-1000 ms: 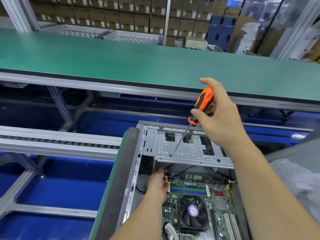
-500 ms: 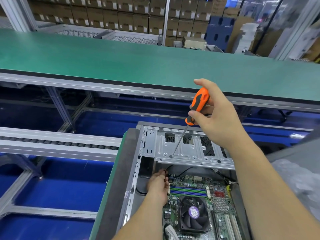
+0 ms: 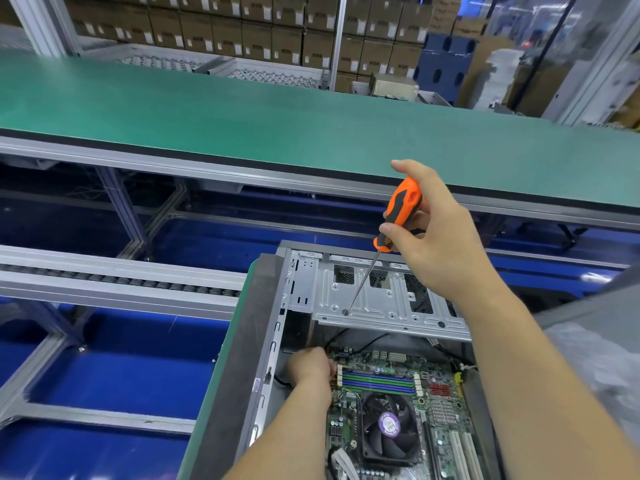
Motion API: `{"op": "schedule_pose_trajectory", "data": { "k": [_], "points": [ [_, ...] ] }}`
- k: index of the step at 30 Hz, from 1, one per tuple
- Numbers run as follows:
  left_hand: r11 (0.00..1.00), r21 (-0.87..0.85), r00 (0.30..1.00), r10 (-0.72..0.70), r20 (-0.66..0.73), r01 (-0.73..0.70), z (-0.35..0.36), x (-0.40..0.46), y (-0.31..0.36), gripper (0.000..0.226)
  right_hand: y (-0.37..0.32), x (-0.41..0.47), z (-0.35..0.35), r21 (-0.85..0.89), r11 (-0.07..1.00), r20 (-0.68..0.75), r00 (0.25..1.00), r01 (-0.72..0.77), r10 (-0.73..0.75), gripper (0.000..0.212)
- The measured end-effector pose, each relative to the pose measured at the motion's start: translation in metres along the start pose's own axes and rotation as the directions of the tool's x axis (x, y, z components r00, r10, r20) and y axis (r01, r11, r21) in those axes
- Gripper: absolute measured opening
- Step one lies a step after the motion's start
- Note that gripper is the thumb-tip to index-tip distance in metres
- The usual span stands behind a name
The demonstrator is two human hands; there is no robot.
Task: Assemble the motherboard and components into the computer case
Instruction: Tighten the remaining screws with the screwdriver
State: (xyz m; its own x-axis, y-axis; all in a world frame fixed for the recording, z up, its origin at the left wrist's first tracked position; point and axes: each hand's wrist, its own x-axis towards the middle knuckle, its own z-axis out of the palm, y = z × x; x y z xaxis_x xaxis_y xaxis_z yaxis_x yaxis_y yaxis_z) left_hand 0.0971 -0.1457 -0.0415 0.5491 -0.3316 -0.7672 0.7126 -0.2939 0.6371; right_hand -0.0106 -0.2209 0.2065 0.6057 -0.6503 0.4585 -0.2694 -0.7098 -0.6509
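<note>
An open grey computer case (image 3: 277, 327) lies on its side in front of me. Inside it sits the green motherboard (image 3: 440, 407) with a black CPU fan (image 3: 388, 427) and memory slots. My right hand (image 3: 440, 237) grips an orange-and-black screwdriver (image 3: 398, 216); its thin shaft slants down-left and the tip rests on a screw (image 3: 344, 311) in the metal drive bracket (image 3: 381, 299). My left hand (image 3: 310, 368) reaches down inside the case at the motherboard's far left corner, fingers curled there near a black cable; what they hold is hidden.
A long green workbench (image 3: 277, 109) runs across behind the case. A roller conveyor rail (image 3: 121, 282) and blue floor lie to the left. Stacked cardboard boxes (image 3: 242, 26) fill the background. A grey bagged item (image 3: 602, 358) lies at the right edge.
The right hand has shifted its grip slightly on the screwdriver handle, which leans a little differently; the tip stays on the same bracket screw. The left hand stays at the board corner.
</note>
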Motion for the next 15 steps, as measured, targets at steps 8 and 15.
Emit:
{"op": "schedule_pose_trajectory", "data": {
  "k": [8, 15],
  "points": [
    [0.725, 0.667, 0.978, 0.205, 0.031, -0.173, -0.011, 0.003, -0.011, 0.025, 0.003, -0.002, 0.012, -0.023, 0.999, 0.025, 0.999, 0.026, -0.025, 0.076],
    [0.655, 0.731, 0.974, 0.221, 0.055, -0.190, -0.011, -0.001, -0.012, 0.025, 0.006, -0.003, 0.016, -0.033, 0.999, 0.029, 1.000, 0.007, -0.006, 0.075]
  ]
}}
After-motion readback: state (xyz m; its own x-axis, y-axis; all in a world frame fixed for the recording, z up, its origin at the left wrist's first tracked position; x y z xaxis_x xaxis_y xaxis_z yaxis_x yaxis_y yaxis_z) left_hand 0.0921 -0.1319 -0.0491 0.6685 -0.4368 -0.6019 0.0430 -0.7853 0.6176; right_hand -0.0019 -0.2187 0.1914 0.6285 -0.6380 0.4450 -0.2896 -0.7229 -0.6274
